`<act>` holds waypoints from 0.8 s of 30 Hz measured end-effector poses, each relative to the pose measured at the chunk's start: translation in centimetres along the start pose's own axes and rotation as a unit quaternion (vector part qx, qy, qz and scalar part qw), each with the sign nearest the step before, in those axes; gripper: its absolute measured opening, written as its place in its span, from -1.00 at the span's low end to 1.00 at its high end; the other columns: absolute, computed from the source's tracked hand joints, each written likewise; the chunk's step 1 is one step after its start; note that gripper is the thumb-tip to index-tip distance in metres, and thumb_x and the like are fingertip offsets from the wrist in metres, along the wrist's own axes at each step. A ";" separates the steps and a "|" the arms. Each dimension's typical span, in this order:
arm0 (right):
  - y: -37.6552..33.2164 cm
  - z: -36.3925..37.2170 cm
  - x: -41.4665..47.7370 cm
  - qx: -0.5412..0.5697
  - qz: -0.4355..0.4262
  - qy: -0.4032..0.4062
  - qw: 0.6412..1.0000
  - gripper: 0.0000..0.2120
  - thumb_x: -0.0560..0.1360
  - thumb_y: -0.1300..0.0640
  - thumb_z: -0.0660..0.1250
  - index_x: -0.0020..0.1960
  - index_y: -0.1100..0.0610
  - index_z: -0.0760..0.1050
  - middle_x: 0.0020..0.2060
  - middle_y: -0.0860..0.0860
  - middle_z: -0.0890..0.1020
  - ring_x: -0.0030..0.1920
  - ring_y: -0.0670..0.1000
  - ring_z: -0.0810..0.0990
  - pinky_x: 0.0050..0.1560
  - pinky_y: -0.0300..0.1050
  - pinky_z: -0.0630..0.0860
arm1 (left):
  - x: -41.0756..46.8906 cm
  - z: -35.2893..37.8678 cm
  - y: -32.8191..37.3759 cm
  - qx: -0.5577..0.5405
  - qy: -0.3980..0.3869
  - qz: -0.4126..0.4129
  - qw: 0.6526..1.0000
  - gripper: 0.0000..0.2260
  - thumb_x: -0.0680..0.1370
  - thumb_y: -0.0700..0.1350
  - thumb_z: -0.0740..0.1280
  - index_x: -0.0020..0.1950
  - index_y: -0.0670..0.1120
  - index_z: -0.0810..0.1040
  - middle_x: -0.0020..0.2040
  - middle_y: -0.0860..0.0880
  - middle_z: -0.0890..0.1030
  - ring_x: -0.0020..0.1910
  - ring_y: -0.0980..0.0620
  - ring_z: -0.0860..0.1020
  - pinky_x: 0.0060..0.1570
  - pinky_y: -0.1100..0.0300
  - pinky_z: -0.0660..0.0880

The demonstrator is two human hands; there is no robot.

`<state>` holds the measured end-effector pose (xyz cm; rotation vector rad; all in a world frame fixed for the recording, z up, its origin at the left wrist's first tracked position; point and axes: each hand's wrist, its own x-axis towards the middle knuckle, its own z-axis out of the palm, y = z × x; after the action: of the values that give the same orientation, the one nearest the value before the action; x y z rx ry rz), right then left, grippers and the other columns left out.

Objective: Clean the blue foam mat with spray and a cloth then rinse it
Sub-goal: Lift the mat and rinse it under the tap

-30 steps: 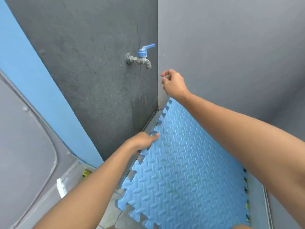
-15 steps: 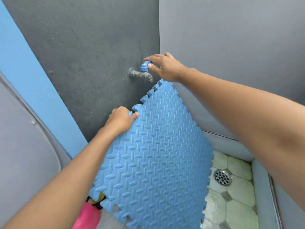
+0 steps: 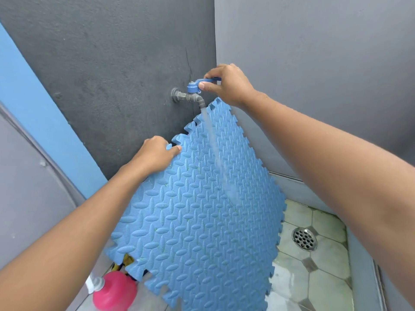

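Mat (image 3: 202, 209): held up off flat, tilted, studded face toward me. It stands corner-up like a diamond. The top corner sits just beside the spout of the tap (image 3: 190, 96). The long line runs corner to corner, from that top corner down and slightly left to the bottom edge of the view. The lowest corner is cut off there, so I cannot tell if it touches the floor (image 3: 325, 277).

Left hand (image 3: 157, 153): grips the mat's upper-left toothed edge. The thumb lies on the front face and the fingers are curled round behind.

Right hand (image 3: 226, 85): pinches the tap's blue handle (image 3: 203, 81), thumb under the lever near its hub, fingers curled over the top. The lever points right, toward the grey side wall.

Water (image 3: 215, 153): one stream falls from the spout and strikes the mat's face right of centre.

Drain (image 3: 304, 239): round metal grate in the floor, right of the mat.

Pink bottle (image 3: 114, 292): white top, on the floor below my left forearm, just beside the mat's lower-left edge. It is blurred; any print on it cannot be read.
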<state>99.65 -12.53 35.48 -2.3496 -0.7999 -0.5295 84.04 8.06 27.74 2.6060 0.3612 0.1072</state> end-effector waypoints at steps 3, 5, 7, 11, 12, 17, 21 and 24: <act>-0.2 2.8 -2.1 0.121 0.055 0.106 0.985 -0.66 0.55 -0.16 0.31 0.21 -0.01 0.62 0.17 -0.07 0.61 0.21 -0.05 0.53 0.30 -0.02 0.44 | 0.7 -0.2 -0.4 -0.014 -0.040 -0.006 0.999 -0.59 0.65 0.03 0.26 -0.32 -0.05 0.20 -0.37 -0.02 0.31 -0.39 -0.04 0.25 -0.33 0.13 0.21; -0.8 5.6 -4.4 0.194 0.080 0.175 0.962 -0.60 0.61 -0.06 0.25 0.42 0.01 0.47 0.39 -0.11 0.46 0.43 -0.06 0.38 0.47 -0.10 0.27 | 0.9 -0.8 -0.9 -0.040 -0.097 -0.013 0.994 -0.57 0.67 0.04 0.26 -0.34 -0.03 0.21 -0.40 -0.01 0.28 -0.47 0.00 0.21 -0.38 0.17 0.19; -1.1 8.9 -6.5 0.256 0.146 0.209 0.932 -0.52 0.64 0.00 0.19 0.55 0.01 0.28 0.49 -0.12 0.33 0.53 -0.09 0.22 0.52 -0.15 0.14 | 1.0 -1.6 -1.4 -0.098 -0.166 -0.007 0.981 -0.52 0.68 0.11 0.28 -0.36 -0.10 0.29 -0.42 -0.04 0.34 -0.49 0.02 0.24 -0.40 0.21 0.24; -1.1 16.4 -10.9 0.276 0.339 0.087 0.895 -0.45 0.67 -0.07 0.10 0.60 0.11 0.15 0.58 0.02 0.19 0.58 0.00 0.09 0.57 -0.01 0.01 | 1.3 -1.9 -2.3 -0.151 -0.197 -0.016 0.969 -0.46 0.64 0.21 0.30 -0.16 -0.30 0.54 -0.32 -0.14 0.50 -0.39 -0.03 0.34 -0.31 0.14 0.32; -1.8 17.9 -12.2 0.269 0.349 0.071 0.895 -0.45 0.67 -0.09 0.07 0.60 0.10 0.14 0.59 0.03 0.16 0.59 0.02 0.06 0.58 0.02 -0.01 | 1.4 -1.5 -2.5 -0.151 -0.190 -0.018 0.970 -0.47 0.65 0.19 0.29 -0.18 -0.29 0.52 -0.34 -0.15 0.45 -0.41 -0.04 0.27 -0.34 0.12 0.26; -13.6 20.0 -20.7 0.215 0.092 0.069 0.970 -0.39 0.67 -0.10 0.02 0.63 0.12 -0.01 0.62 0.04 -0.04 0.61 -0.03 -0.17 0.58 0.06 -0.20 | 2.1 -0.2 -3.3 -0.134 -0.149 0.004 0.980 -0.56 0.71 0.07 0.26 -0.30 -0.14 0.40 -0.45 -0.04 0.29 -0.47 0.01 0.14 -0.43 0.18 0.09; -14.4 22.2 -28.5 0.132 -0.093 0.034 0.986 -0.41 0.65 -0.08 0.11 0.59 0.15 0.13 0.60 0.08 0.10 0.61 0.11 0.00 0.55 0.25 0.03 | 2.4 0.1 -3.8 -0.149 -0.141 0.001 0.979 -0.50 0.71 0.04 0.28 -0.41 -0.06 0.29 -0.55 0.04 0.27 -0.47 0.02 0.13 -0.40 0.18 0.07; -8.8 23.8 -29.3 0.128 -0.048 0.042 0.990 -0.43 0.65 -0.15 0.11 0.59 0.02 0.14 0.60 0.04 0.12 0.61 0.10 0.02 0.55 0.22 -0.01 | 1.9 0.0 -3.6 -0.119 -0.124 0.003 0.985 -0.48 0.71 0.05 0.26 -0.42 -0.07 0.27 -0.59 0.07 0.26 -0.56 0.04 0.13 -0.42 0.19 0.10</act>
<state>76.35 -3.67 5.79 -2.0486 -0.8897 -0.5281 84.99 11.62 25.95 2.3483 0.2343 -0.1613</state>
